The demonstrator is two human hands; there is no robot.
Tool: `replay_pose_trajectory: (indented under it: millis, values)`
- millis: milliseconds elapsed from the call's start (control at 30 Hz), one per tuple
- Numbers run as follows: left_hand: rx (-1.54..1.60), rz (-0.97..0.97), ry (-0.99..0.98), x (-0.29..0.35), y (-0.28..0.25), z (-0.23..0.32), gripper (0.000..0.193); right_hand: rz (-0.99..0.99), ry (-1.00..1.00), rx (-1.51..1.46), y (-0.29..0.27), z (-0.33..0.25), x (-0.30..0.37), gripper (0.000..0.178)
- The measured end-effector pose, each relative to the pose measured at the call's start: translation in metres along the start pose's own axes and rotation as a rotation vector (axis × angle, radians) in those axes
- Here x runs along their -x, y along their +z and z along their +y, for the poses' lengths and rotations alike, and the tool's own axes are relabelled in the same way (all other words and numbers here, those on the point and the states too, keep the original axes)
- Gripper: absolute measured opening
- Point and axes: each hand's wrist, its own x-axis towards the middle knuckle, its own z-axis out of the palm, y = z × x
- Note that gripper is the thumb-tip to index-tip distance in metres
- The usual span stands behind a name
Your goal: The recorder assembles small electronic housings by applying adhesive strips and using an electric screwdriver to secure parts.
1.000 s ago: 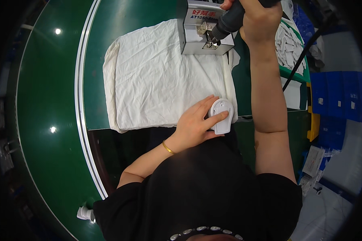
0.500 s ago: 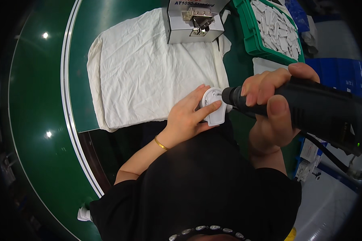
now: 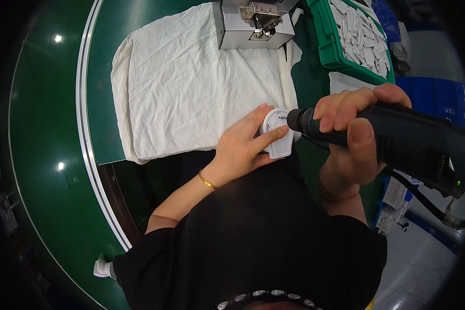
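Note:
My left hand (image 3: 243, 141) is closed around a white plastic housing (image 3: 280, 148), round at the top and narrower below, with its thumb pressed across the front. In my right hand (image 3: 354, 124) is a black electric screwdriver (image 3: 416, 142), gripped along its body. Its thin bit reaches leftward to the upper, round part of the housing, where the tip meets it; the exact contact spot is too small to tell. The housing is held over the near right corner of a white cloth (image 3: 186, 93).
A grey metal machine (image 3: 256, 35) stands at the cloth's far edge. To its right is a green crate (image 3: 328, 51) full of white plastic pieces (image 3: 361, 44). A black cable (image 3: 418, 194) runs beside the screwdriver. The green table (image 3: 108, 103) has a pale metal edge at left.
The housing has shifted slightly to the right and up in the picture, along with my left hand. The screwdriver keeps its bit at the round part; my right hand has barely moved.

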Motion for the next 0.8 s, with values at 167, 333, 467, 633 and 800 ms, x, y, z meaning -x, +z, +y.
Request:
replay_pose_trajectory:
  millis: [167,333,467,633,800]
  values:
    - [0.004,-0.005,0.002,0.0,-0.001,0.0,0.053,0.005,-0.006,-0.037,0.003,0.001,-0.002,0.043]
    - [0.01,0.009,0.001,0.0,0.001,-0.001,0.054,0.035,0.028,-0.034,0.006,0.003,0.001,0.041]
    - [0.006,0.009,0.006,0.002,0.002,-0.001,0.054,0.028,0.022,-0.021,0.006,0.004,0.003,0.038]
    - [0.01,0.002,-0.011,0.0,0.0,-0.001,0.053,-0.004,0.046,0.012,0.006,0.008,-0.001,0.046]
    - [-0.003,0.01,0.015,-0.001,-0.004,0.001,0.058,0.011,-0.059,-0.086,-0.022,0.019,-0.02,0.052]
